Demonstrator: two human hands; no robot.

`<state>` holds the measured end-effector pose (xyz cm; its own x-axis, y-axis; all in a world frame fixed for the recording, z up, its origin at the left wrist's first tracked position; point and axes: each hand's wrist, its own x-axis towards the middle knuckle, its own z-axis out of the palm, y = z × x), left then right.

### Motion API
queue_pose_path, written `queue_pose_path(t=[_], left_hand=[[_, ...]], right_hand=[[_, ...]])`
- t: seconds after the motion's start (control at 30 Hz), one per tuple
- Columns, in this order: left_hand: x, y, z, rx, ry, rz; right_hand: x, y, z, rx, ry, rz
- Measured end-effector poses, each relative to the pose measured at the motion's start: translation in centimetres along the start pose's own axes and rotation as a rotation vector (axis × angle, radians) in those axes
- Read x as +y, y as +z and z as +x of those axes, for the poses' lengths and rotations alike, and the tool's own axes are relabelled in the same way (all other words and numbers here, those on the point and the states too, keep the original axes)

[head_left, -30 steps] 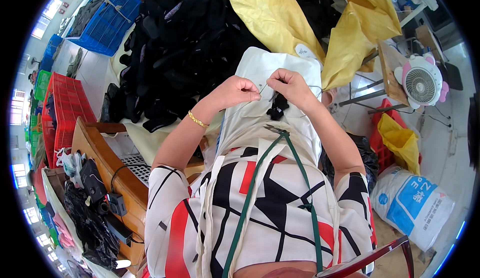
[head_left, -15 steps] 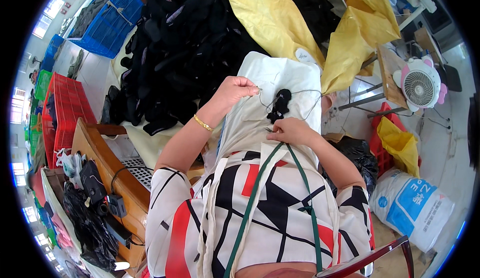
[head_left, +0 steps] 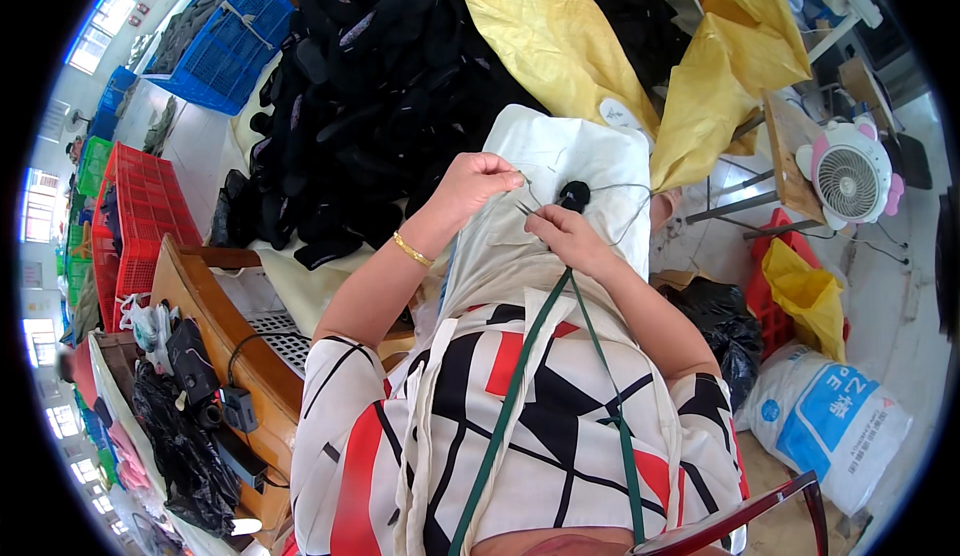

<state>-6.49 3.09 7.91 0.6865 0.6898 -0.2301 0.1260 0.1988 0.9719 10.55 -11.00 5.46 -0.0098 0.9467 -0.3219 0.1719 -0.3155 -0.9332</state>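
My left hand [head_left: 478,182] is closed, pinching a thin thread over a white cloth [head_left: 580,151] spread on my lap. My right hand [head_left: 566,234] pinches a small metal tool, perhaps snips or a needle, its tip pointing toward the left hand. A small black round piece [head_left: 574,195] lies on the cloth just beyond the right hand, with thin thread running from it to the right. A gold bracelet [head_left: 411,251] sits on my left wrist.
A big heap of black pieces [head_left: 380,86] lies ahead, with yellow sacks [head_left: 560,36] behind. Blue crate [head_left: 225,41] and red crate [head_left: 140,221] at left, wooden bench [head_left: 215,326] beside me, a small fan [head_left: 850,181], a white-blue sack [head_left: 830,421] at right.
My right hand dropped toward my lap half a second ago and has come back up to the left hand. The black piece now lies on the cloth beyond the hands.
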Motion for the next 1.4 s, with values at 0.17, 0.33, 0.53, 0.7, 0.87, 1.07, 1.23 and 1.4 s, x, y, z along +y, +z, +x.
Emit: queue_pose_path(t=[0.17, 0.33, 0.53, 0.7, 0.87, 1.07, 1.23, 1.4], left_hand=[[0.1, 0.0, 0.0, -0.013, 0.002, 0.004], [0.2, 0.4, 0.0, -0.007, -0.001, -0.002], [0.2, 0.2, 0.2, 0.021, -0.009, 0.05], [0.1, 0.3, 0.2, 0.014, -0.021, 0.035], [-0.1, 0.4, 0.3, 0.004, 0.004, 0.046], [-0.2, 0.3, 0.3, 0.013, -0.013, -0.011], [0.6, 0.2, 0.4, 0.004, 0.0, -0.054], [1.1, -0.6, 0.0, -0.061, -0.065, 0.089]], right_hand=[[-0.9, 1.0, 0.7, 0.051, -0.018, -0.049], [-0.5, 1.1, 1.1, 0.043, 0.038, 0.02], [0.0, 1.3, 0.9, 0.047, 0.048, 0.083], [-1.5, 1.4, 0.8, 0.046, 0.094, 0.111], [-1.7, 1.7, 1.2, 0.034, 0.13, 0.189], [-1.1, 1.9, 1.6, 0.037, 0.127, 0.232], [-0.5, 1.7, 0.7, -0.004, 0.039, 0.055], [-3.2, 0.5, -0.6, 0.162, -0.298, -0.277]])
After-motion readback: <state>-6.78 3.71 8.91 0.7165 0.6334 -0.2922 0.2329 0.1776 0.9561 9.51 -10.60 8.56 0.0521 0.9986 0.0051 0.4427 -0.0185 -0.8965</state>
